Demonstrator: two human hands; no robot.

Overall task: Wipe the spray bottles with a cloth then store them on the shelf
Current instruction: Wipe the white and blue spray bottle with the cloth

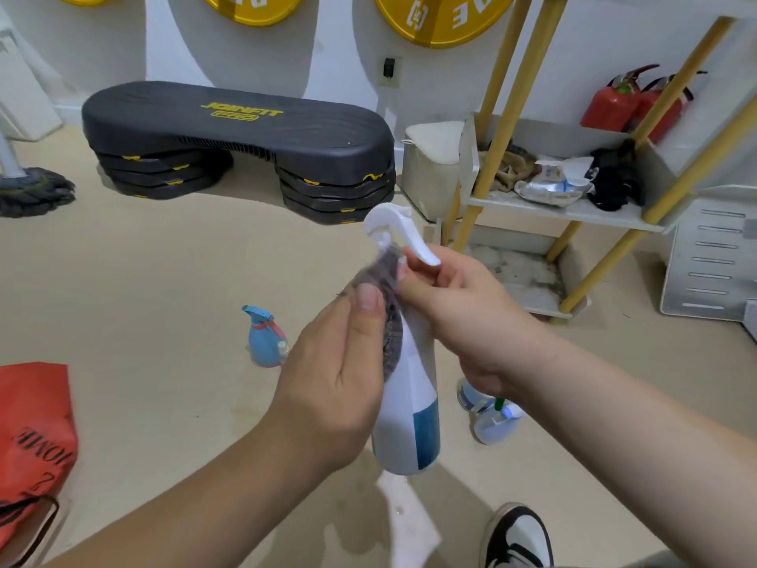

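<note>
Fingers [430, 280], cloth [392, 299] around white spray bottle [404, 397]

Beige floor [143, 260]; white wall [176, 34]; black step platform [229, 129] against wall.

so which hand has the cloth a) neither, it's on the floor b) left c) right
B: the left hand presses the grey cloth against the white spray bottle, which the right hand grips at the neck.
</note>
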